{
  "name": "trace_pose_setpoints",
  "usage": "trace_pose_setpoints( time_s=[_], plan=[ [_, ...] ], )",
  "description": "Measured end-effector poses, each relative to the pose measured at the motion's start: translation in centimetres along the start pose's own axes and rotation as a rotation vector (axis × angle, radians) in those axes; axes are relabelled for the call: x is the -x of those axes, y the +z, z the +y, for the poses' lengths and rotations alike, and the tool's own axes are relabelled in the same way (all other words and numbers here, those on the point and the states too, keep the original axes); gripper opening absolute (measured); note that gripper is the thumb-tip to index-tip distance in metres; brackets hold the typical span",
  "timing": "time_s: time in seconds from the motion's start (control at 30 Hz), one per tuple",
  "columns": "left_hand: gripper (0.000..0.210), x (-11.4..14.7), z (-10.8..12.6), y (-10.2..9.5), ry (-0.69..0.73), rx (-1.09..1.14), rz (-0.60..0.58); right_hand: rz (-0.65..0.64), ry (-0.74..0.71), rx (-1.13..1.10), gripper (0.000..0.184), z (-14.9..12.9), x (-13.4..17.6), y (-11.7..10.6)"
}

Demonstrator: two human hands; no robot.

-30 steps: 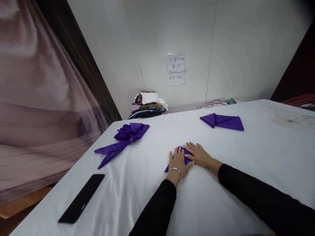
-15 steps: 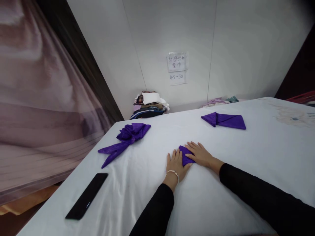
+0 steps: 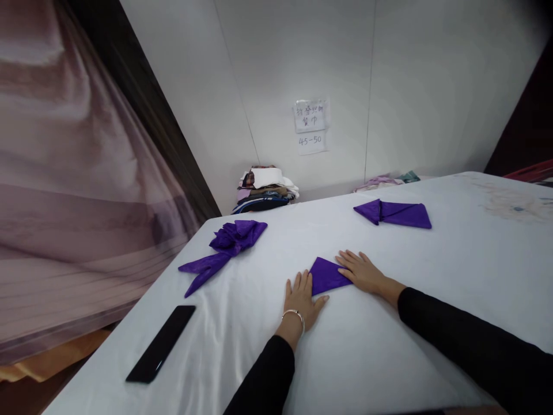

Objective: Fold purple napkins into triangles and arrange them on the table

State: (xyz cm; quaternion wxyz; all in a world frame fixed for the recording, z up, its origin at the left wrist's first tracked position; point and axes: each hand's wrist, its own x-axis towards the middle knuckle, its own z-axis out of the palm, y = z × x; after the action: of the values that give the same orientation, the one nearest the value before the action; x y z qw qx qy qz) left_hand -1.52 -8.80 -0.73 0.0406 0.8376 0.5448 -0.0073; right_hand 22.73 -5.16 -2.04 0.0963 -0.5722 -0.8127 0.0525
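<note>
Left hand (image 3: 301, 301) and right hand (image 3: 362, 272), palms down, fingers spread, lie on the white tablecloth (image 3: 367, 357), rosette-topped napkin (image 3: 237, 237) and arrow-shaped napkin (image 3: 404, 214) well apart, perhaps for room, both touching opposite ends of the small purple napkin (image 3: 327, 278) between, presumably keeping creases flat.

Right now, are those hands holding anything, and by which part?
Nothing looks gripped: the left hand and right hand rest flat, overlapping opposite ends of the nearest purple cloth.

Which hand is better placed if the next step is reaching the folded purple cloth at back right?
Probably the right hand: it lies nearer the folded purple cloth. The left hand rests farther off, at the left end of the purple piece between both hands.
</note>
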Motion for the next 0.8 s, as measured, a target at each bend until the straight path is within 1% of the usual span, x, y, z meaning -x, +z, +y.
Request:
trace_pose_setpoints(
  time_s=[0.17, 0.27, 0.37, 0.43, 0.5, 0.57, 0.63, 0.7, 0.8],
  plan=[
    [0.078, 0.0, 0.0, 0.0, -0.001, 0.01, 0.011, -0.02, 0.033, 0.012, 0.06, 1.0, 0.8, 0.2],
    [0.077, 0.1, 0.2, -0.2, -0.006, 0.008, -0.001, -0.044, 0.075, 0.001, 0.061, 0.8, 1.1, -0.4],
    [0.077, 0.1, 0.3, -0.4, -0.01, 0.014, -0.011, -0.003, 0.064, -0.011, 0.064, -1.0, 0.3, -1.6],
    [0.077, 0.2, 0.3, -0.5, -0.009, 0.015, -0.015, 0.049, -0.007, -0.018, 0.064, -2.9, -0.9, -2.3],
    [0.078, 0.2, 0.2, -0.4, -0.006, 0.021, -0.011, 0.074, -0.1, -0.032, 0.064, -4.9, -2.2, -2.7],
    [0.079, 0.2, 0.1, -0.2, -0.005, 0.027, 0.007, 0.066, -0.182, -0.043, 0.065, -6.4, -3.3, -2.4],
    [0.079, 0.2, 0.1, 0.0, 0.001, 0.032, 0.021, 0.028, -0.219, -0.046, 0.064, -7.2, -4.0, -1.6],
    [0.08, 0.2, 0.0, 0.2, 0.011, 0.035, 0.023, -0.004, -0.209, -0.047, 0.064, -7.1, -4.3, -0.6],
    [0.079, 0.1, -0.1, 0.4, 0.017, 0.034, 0.024, -0.019, -0.188, -0.057, 0.065, -6.1, -4.3, 0.2]
  ],
)
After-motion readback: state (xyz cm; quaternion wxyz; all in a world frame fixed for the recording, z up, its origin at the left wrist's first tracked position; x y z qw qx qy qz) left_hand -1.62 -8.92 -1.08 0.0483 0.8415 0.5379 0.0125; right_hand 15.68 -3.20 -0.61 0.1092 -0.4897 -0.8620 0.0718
